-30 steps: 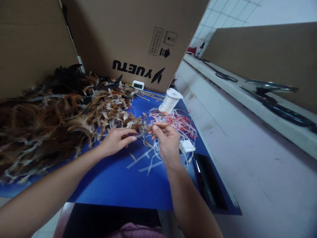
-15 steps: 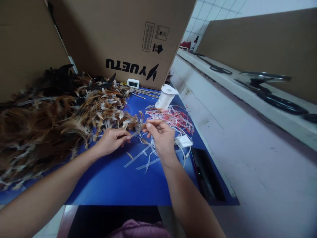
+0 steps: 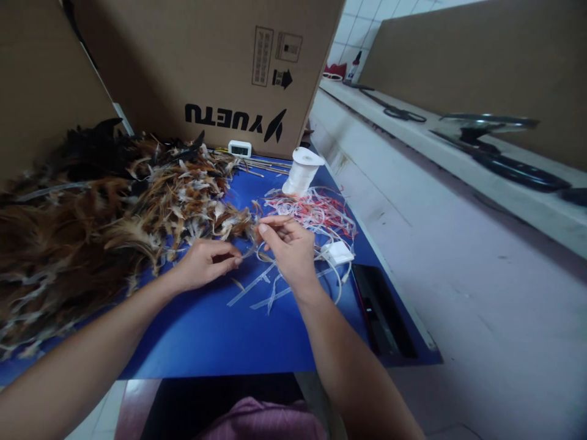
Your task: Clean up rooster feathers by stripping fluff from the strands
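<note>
Over the blue table, my left hand [image 3: 208, 264] is closed in a pinch on the thin pale end of a small wispy feather [image 3: 249, 250]. My right hand [image 3: 290, 249], thumb against fingers, grips the brownish other end of it. The feather is small and partly hidden by the fingers. A large heap of brown, black and cream feathers [image 3: 178, 195] lies just left of and beyond my hands. Below my right hand, clear ribbon strips [image 3: 251, 287] lie on the tabletop, and a tangle of red and white strips [image 3: 321, 211] sits behind it.
Behind the tangle stands a white ribbon spool [image 3: 302, 171]. A white adapter [image 3: 338, 252] with a cable and a black device [image 3: 384, 311] lie to the right. A small digital display [image 3: 239, 148] and thin sticks [image 3: 266, 164] rest before a cardboard box [image 3: 220, 61]. Scissors [image 3: 403, 114] lie on the ledge.
The view has shifted slightly, so the scene sits a little higher and further left. Both hands keep their pinch, with almost no change between them.
</note>
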Tool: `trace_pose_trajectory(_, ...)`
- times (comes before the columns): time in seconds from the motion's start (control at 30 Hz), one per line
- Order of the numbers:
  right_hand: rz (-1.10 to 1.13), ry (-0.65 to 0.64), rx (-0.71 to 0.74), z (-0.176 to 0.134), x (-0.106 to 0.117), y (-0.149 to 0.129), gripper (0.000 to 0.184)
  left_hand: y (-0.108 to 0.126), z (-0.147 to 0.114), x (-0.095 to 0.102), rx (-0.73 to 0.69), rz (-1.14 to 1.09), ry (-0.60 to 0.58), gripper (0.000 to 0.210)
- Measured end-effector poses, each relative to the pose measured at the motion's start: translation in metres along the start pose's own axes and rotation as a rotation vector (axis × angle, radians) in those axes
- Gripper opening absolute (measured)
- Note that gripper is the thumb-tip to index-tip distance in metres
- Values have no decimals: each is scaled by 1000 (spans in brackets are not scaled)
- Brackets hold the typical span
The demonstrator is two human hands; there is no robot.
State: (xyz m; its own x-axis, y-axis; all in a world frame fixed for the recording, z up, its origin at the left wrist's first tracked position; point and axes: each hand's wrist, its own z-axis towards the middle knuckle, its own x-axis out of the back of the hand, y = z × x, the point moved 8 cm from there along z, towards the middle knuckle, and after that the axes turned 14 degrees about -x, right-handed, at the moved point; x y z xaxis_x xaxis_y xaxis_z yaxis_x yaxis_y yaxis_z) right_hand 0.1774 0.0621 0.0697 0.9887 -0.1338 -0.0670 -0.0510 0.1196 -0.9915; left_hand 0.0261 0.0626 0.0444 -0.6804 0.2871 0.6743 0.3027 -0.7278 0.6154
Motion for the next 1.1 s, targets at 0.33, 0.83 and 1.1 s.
trace_pose_trajectory(0.33,-30,8,-6,10,11,1,16,7,0,22,-62,138,198,17)
trace_pose_trajectory(0.83,-1206,-188,260,0,-31,32,2,-18,-14,50,156,-36,573,15)
trace_pose_trajectory(1.1,-1399,-231,222,2,-38,43,9,-15,-16,54,135,-75,617,13)
